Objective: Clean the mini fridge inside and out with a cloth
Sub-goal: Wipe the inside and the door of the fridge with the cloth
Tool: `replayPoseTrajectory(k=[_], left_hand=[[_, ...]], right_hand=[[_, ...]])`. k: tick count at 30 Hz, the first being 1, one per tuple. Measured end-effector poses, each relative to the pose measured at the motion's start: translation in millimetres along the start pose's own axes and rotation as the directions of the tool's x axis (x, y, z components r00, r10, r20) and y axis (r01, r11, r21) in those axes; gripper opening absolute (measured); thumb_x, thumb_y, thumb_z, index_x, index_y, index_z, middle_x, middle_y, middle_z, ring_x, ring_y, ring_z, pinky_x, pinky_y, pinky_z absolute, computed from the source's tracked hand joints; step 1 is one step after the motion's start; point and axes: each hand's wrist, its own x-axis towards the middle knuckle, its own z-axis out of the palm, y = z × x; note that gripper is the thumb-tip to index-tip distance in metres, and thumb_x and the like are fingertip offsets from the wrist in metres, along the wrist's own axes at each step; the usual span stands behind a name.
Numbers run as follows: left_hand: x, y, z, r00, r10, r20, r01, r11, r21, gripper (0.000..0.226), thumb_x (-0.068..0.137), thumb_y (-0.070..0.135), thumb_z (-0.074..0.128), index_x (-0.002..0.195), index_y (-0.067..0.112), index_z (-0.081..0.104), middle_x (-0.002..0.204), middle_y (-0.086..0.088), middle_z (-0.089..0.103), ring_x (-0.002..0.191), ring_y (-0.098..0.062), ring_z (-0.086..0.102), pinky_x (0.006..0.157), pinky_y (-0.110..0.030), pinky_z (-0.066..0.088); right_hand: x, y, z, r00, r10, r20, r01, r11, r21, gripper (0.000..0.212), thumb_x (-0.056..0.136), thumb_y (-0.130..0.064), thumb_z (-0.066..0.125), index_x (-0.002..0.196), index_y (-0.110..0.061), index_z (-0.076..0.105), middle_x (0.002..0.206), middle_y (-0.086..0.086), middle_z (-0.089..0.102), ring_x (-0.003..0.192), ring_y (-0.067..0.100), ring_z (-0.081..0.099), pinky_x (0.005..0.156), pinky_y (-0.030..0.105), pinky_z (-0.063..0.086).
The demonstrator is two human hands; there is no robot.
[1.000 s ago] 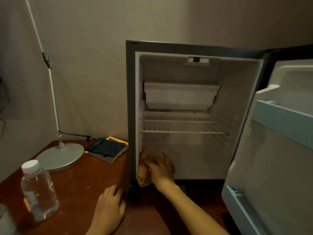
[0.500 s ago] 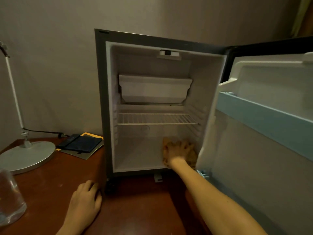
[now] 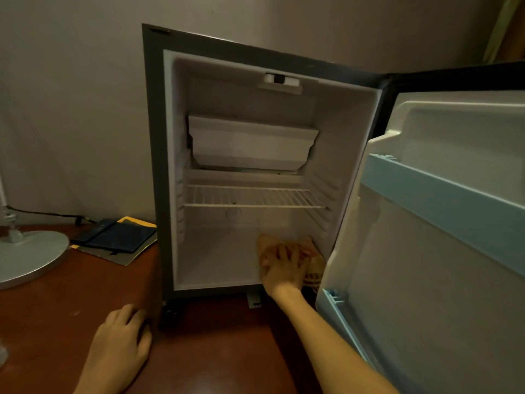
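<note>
The mini fridge (image 3: 154, 155) stands on a brown wooden table with its door (image 3: 443, 251) swung open to the right. Inside are a white freezer box and a wire shelf (image 3: 252, 198). My right hand (image 3: 282, 264) reaches into the bottom right corner of the fridge floor and presses a yellowish cloth (image 3: 315, 265) flat with spread fingers. The cloth is mostly hidden under the hand. My left hand (image 3: 119, 345) rests flat on the table, just left of the fridge's front left corner, holding nothing.
A lamp with a round silver base (image 3: 25, 257) stands at the left, its black cable running along the wall. A dark blue booklet (image 3: 119, 237) on yellow papers lies beside the fridge. The open door blocks the right side.
My right hand has swept the cloth from the fridge's bottom left front corner across the floor to the bottom right corner. The view has shifted; the water bottle has left the view.
</note>
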Motion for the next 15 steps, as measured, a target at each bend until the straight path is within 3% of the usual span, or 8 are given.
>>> replayPoseTrajectory(k=[3,7,12,15], left_hand=[[-0.4,-0.1,0.4,1.0,-0.013,-0.013,0.013,1.0,0.003,0.026,0.071,0.021,0.063,0.088,0.004,0.072,0.092,-0.013,0.063,0.076,-0.035,0.061,0.057,-0.041,0.051],[0.7,0.5,2.7,0.999,-0.016,-0.05,0.017,1.0,0.012,0.024,0.065,0.012,0.077,0.086,0.004,0.073,0.092,-0.013,0.063,0.075,-0.037,0.061,0.056,-0.041,0.05],[1.5,-4.9,8.9,0.993,0.018,-0.119,-0.017,1.0,0.01,0.033,0.068,0.027,0.054,0.085,0.005,0.073,0.091,-0.013,0.063,0.074,-0.036,0.06,0.055,-0.041,0.05],[2.5,-8.3,8.9,0.997,0.006,-0.078,-0.004,1.0,0.03,0.032,0.062,0.027,0.058,0.083,0.007,0.073,0.092,-0.01,0.063,0.074,-0.035,0.061,0.055,-0.038,0.048]], right_hand=[[-1.0,-1.4,-1.3,0.998,0.049,0.051,-0.05,0.999,0.014,0.047,0.098,-0.035,0.031,0.144,-0.029,0.028,0.155,-0.002,0.014,0.141,0.038,-0.004,0.104,0.066,0.015],[11.9,5.0,-4.1,0.997,0.034,0.076,-0.037,0.998,0.047,0.044,0.097,-0.034,0.032,0.141,-0.028,0.033,0.15,0.002,0.023,0.138,0.039,0.007,0.102,0.064,0.024],[42.8,5.2,-3.7,0.998,0.007,0.069,-0.012,0.998,0.067,0.043,0.097,-0.035,0.035,0.139,-0.025,0.04,0.149,0.006,0.026,0.137,0.04,0.014,0.103,0.061,0.028],[66.2,0.3,2.7,0.999,0.014,0.052,-0.019,0.993,0.113,0.045,0.097,-0.037,0.034,0.14,-0.024,0.041,0.15,0.007,0.029,0.138,0.039,0.017,0.104,0.063,0.026]])
